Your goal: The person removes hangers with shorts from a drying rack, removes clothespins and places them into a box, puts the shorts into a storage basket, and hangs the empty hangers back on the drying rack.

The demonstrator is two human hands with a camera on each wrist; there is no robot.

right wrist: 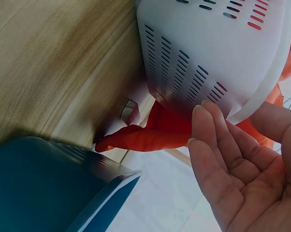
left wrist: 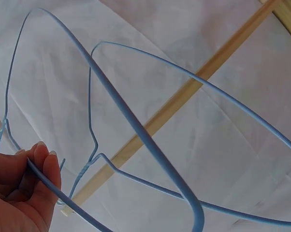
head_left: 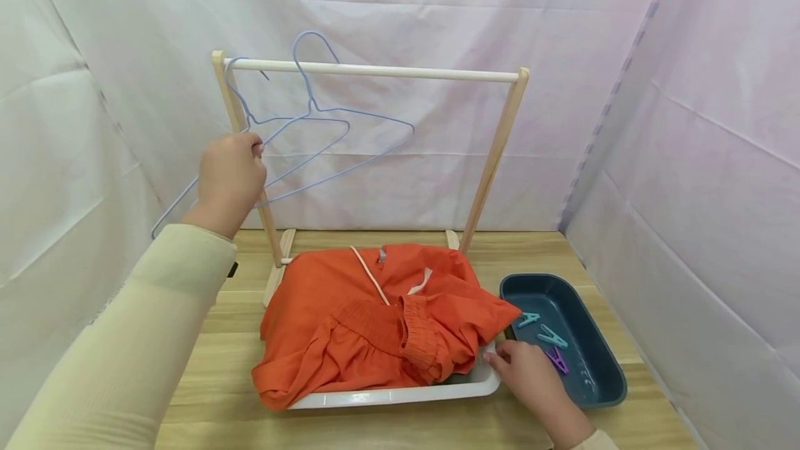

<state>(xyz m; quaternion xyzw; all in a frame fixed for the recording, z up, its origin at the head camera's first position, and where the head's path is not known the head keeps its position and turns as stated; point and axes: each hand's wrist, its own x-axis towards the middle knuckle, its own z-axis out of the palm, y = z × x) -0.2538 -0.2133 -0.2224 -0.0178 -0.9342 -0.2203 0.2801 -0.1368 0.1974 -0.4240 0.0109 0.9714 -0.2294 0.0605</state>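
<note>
My left hand [head_left: 232, 169] pinches one arm of a light blue wire hanger [head_left: 362, 114] between thumb and fingers. That hanger's hook curves over the white rod [head_left: 406, 71] of a small wooden rack; whether it bears on the rod I cannot tell. A second blue hanger [head_left: 294, 119] hangs at the rod's left end. My right hand [head_left: 531, 377] holds the right front corner of a white slotted basket [right wrist: 208, 53], thumb over the rim and fingers against the outer wall. Orange clothing [head_left: 375, 325] with a gathered elastic waistband fills the basket and drapes over its edges.
Right of the basket stands a dark teal tray [head_left: 600, 353] holding two light blue clothespins [head_left: 553, 337] and a purple clothespin [head_left: 557, 360]. The rack's wooden posts [head_left: 496, 151] rise behind the basket. White cloth walls [head_left: 706, 123] enclose the wooden table [head_left: 212, 373].
</note>
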